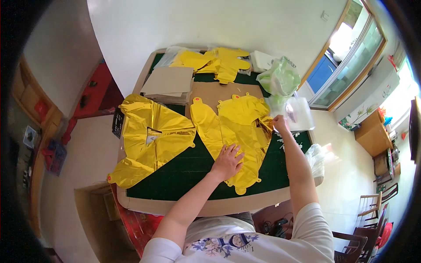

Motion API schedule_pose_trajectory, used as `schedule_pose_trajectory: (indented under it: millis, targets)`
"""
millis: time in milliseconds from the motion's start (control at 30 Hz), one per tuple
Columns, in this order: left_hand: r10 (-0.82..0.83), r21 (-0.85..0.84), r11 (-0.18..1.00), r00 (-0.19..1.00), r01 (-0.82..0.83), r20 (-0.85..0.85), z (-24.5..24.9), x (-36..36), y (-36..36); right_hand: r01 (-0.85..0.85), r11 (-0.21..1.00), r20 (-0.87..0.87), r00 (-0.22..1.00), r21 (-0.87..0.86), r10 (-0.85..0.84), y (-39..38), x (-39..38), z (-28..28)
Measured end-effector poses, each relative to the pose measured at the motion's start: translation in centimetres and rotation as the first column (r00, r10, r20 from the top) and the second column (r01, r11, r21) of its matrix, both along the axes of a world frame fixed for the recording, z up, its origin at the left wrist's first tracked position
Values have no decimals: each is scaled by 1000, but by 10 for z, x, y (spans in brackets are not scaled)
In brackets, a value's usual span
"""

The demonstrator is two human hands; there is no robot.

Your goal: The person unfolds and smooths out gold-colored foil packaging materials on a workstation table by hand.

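Observation:
A flat, uninflated gold foil balloon lies across the middle of the table, with small tabs along its outline. My left hand rests flat on its lower part, fingers spread. At the balloon's right edge, the fingers of my right hand are closed on the foil, which is creased and darker there. The fingertips are partly hidden. To the left lies a second gold foil balloon, with a small whitish patch near its middle. Under the upper part of the middle balloon is a brown cardboard sheet.
Grey-brown card sheets are stacked at the back left. More yellow foil pieces lie at the back. A green-white plastic bag, clear plastic sleeves and small white pieces are at the right. A padded rim edges the green tabletop.

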State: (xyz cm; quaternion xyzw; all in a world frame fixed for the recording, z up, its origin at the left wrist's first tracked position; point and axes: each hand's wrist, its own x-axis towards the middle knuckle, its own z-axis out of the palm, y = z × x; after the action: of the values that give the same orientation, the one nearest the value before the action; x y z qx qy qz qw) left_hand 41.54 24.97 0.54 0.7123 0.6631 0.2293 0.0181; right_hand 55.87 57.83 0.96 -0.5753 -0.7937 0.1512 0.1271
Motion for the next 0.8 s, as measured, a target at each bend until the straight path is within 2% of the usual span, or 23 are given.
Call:
schedule_pose_trajectory:
  millis: [33,167,267,367,467,500,600,667,733,800]
  targets:
    - [0,0,1000,1000,0,-2,0,0,0,8,1000,-1,1000,6,-8,-4,-1,11]
    - [-2,6,1000,1000,2,-10,-2,0,0,79,967,-35,997,242,-72,-17,-6,40]
    - [-1,6,1000,1000,1,-23,-3,1,1,46,945,-111,994,324,-11,-12,0,32]
    - [7,-9,1000,1000,-7,-12,-1,1,1,39,916,-114,993,399,8,-14,4,28]
    - [-1,-33,999,1000,1,-2,4,0,-1,226,974,62,972,16,-227,0,10,16]
    - [-1,-37,999,1000,1,-2,4,0,-1,185,951,9,982,-248,-189,5,10,19]
    - [5,-45,999,1000,-5,-1,5,0,0,128,984,-30,991,-121,-132,-7,8,15]
    - [7,-42,999,1000,-7,-1,4,0,0,93,996,-214,973,0,-91,-4,3,5]
    - [9,-25,1000,1000,-9,3,1,1,0,64,993,-369,929,99,-24,-21,-5,26]
    - [6,-40,999,1000,-6,1,2,0,0,84,956,-317,949,280,9,-20,-5,21]
